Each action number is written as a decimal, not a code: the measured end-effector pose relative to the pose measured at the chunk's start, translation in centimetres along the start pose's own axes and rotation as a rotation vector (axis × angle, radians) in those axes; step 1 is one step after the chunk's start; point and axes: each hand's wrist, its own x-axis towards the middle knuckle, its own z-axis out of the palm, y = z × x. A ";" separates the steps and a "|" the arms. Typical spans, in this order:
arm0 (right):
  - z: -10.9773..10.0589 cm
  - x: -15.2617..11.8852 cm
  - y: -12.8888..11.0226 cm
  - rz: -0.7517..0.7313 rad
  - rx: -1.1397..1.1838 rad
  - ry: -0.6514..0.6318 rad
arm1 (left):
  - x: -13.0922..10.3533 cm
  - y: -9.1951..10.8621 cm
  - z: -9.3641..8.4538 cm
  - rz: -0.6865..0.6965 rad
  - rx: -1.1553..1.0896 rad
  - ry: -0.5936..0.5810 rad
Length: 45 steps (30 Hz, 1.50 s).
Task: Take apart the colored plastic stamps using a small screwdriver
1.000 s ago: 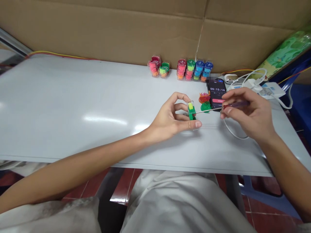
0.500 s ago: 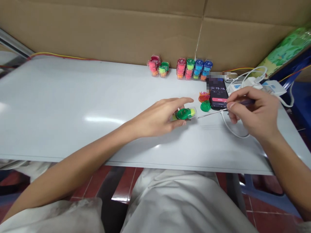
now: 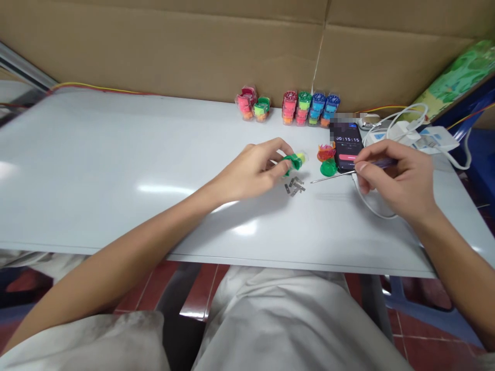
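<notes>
My left hand (image 3: 266,166) pinches a green and yellow plastic piece with a clear part (image 3: 294,161) between thumb and fingers. Just below it, several small metal blades (image 3: 295,186) lie in a loose pile on the white table (image 3: 116,154). Between thumb and fingers, my right hand (image 3: 394,178) holds a thin metal-shafted screwdriver (image 3: 334,176). Its tip points left, close to the metal pieces. An orange-pink plastic piece (image 3: 326,151) and a round green piece (image 3: 328,167) lie beside the phone.
A phone (image 3: 347,147) showing a timer lies by my right hand. White cables and a power strip (image 3: 406,135) are at the right. Several colorful plastic sharpener-like items (image 3: 303,108) stand along the cardboard wall, with a red one (image 3: 246,103) and a green one (image 3: 262,108) to their left.
My left hand has lifted the green and yellow piece up and away, uncovering the metal pieces. My right hand has shifted slightly left with the screwdriver.
</notes>
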 end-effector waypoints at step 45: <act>0.4 -0.7 -0.3 -0.010 -0.018 -0.147 | 11.9 -7.1 -9.1 0.139 0.928 0.192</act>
